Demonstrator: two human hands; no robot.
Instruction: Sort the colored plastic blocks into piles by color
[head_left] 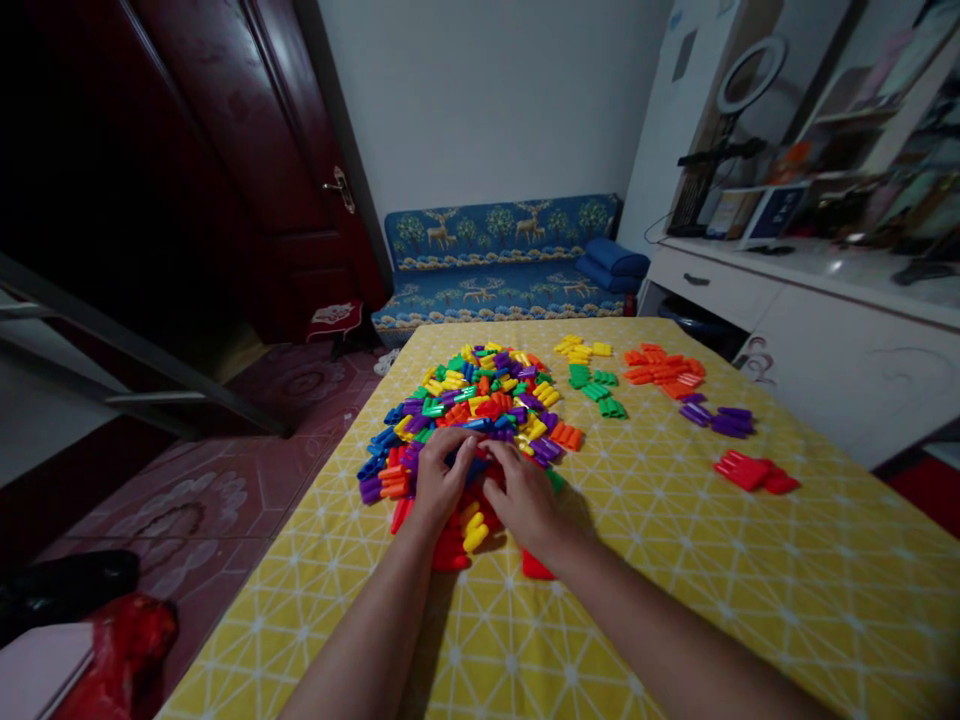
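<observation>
Both hands work at the near side of a heap of small plastic building pieces [480, 405], ribbed and finger-shaped, in red, yellow, green, blue, purple and orange. My left hand [442, 480] reaches in with curled fingers, thumb toward the index finger. Close beside it, my right hand [529, 495] bends its fingers inward, and the fingertips of the two hands nearly meet. Whatever lies between the fingers is hidden. Below the hands are red pieces [450, 552] and a yellow piece [475, 532]; another red piece [537, 566] lies under my right wrist.
Separate colour groups lie on the yellow patterned tablecloth [637, 600]: yellow pieces [579, 348], green pieces [598, 391], orange pieces [663, 368], purple pieces [720, 417] and red pieces [754, 471]. Behind stands a blue sofa [495, 285]; a white cabinet [840, 340] is at right.
</observation>
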